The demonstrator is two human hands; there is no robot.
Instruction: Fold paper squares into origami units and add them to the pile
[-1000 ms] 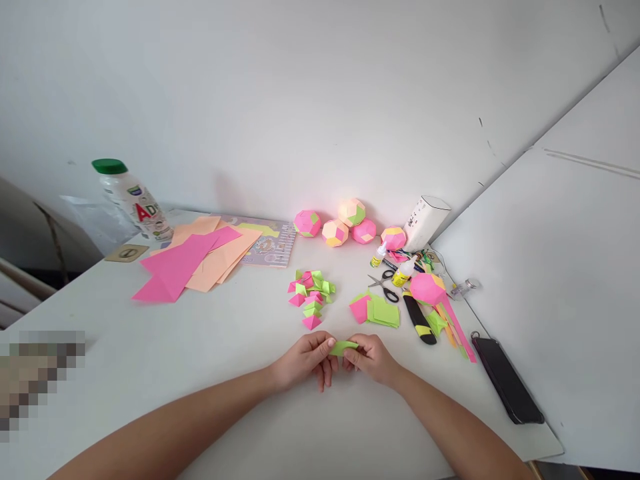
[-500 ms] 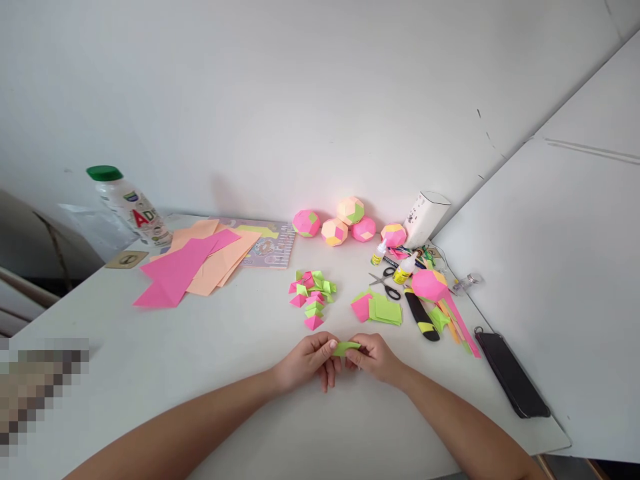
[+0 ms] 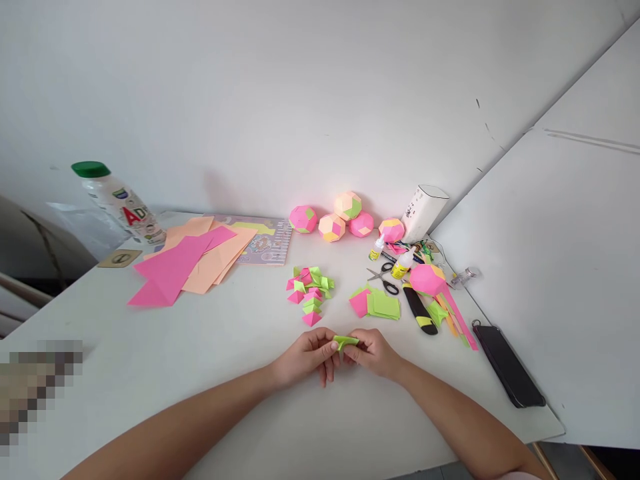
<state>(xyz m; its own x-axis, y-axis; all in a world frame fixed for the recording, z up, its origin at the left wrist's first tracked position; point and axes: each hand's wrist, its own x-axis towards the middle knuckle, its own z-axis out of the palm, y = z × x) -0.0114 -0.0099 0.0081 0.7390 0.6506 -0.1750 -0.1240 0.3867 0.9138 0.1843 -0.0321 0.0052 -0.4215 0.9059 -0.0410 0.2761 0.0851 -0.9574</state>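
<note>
My left hand [image 3: 305, 359] and my right hand [image 3: 374, 353] meet just above the white table [image 3: 165, 353], both pinching a small folded green paper piece [image 3: 344, 343] between the fingertips. Right behind the hands lies a heap of small folded pink and green paper units [image 3: 310, 293]. A short stack of green and pink paper squares [image 3: 380, 305] lies behind my right hand.
Several pink-orange-green paper balls [image 3: 333, 223] sit by the wall, near a white box [image 3: 423, 212], glue bottles [image 3: 400, 265], scissors [image 3: 384, 280], a black-yellow cutter [image 3: 419, 313] and a pink ball with strips [image 3: 430, 280]. A phone [image 3: 507, 365] lies right. Pink and orange sheets [image 3: 190, 263], a cutting mat [image 3: 263, 240] and a green-capped bottle [image 3: 120, 203] lie left.
The green piece has been pinched narrower between my fingertips, and my hands have closed in slightly. The view has shifted a little.
</note>
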